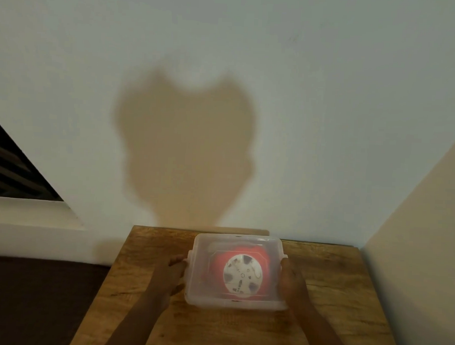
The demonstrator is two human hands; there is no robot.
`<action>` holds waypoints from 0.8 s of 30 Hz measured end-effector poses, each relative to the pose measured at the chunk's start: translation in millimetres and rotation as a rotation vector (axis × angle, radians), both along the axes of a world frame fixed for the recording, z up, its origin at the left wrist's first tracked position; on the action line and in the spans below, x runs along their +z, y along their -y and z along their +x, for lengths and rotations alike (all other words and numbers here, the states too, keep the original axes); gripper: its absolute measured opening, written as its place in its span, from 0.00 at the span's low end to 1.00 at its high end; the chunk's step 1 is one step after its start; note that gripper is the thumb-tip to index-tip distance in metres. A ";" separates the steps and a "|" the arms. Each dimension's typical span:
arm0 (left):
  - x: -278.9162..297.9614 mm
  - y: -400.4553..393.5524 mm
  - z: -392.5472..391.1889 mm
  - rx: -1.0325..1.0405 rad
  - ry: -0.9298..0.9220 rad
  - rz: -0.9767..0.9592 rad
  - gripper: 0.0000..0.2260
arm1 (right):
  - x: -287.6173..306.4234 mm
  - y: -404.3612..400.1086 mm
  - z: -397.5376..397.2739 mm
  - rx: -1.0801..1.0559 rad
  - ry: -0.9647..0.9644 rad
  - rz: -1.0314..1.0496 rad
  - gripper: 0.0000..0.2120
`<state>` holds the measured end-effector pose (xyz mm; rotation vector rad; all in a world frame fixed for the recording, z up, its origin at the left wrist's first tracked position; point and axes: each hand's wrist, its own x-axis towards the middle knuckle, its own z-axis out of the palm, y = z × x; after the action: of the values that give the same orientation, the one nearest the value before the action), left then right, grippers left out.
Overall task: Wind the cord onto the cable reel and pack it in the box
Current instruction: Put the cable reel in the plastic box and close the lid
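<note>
A clear plastic box (202, 299) with its lid on sits on the wooden table (320, 293). Inside it lies the cable reel (242, 276), a white round face with sockets ringed by wound red cord (246, 250). My left hand (174, 270) grips the box's left side at the latch. My right hand (290, 279) grips the right side the same way. The picture is blurred, so single fingers are hard to make out.
The table stands against a white wall (225, 68) that carries my shadow. A window ledge (31, 213) and dark louvres are at the left, a cream wall (422, 233) at the right, and a dark surface (33, 302) lies left of the table.
</note>
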<state>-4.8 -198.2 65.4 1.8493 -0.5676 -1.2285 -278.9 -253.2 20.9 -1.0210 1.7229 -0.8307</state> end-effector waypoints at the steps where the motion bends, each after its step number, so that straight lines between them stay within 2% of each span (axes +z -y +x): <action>1: 0.9 -2.2 -2.8 -0.007 -0.012 0.000 0.06 | -1.8 -0.2 0.1 -0.013 0.012 0.011 0.20; 4: 0.0 -11.8 -13.6 -0.035 -0.023 -0.011 0.06 | 0.2 -0.5 1.9 -0.047 0.040 0.058 0.21; 10: -13.2 -15.5 -26.0 -0.095 0.024 -0.097 0.16 | 17.4 -16.1 3.7 -0.078 0.080 0.076 0.19; 13: -8.2 -16.1 -28.8 -0.081 0.023 -0.079 0.16 | 26.1 -21.7 4.4 -0.090 0.080 0.080 0.19; 18: -14.8 -14.4 -25.2 -0.089 0.006 -0.079 0.16 | 29.8 -31.0 -3.5 -0.117 0.162 -0.020 0.10; 21: -7.3 -16.9 -28.5 -0.092 0.016 -0.062 0.16 | 28.0 -31.6 -4.2 -0.177 0.070 -0.137 0.04; 24: -5.1 -19.4 -29.2 -0.108 0.025 -0.069 0.18 | 20.8 -31.2 2.5 -0.176 -0.050 -0.194 0.09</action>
<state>-34.0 -178.8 60.2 1.7982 -0.7231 -1.2429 -276.5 -222.0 41.7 -1.0352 1.8206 -1.1114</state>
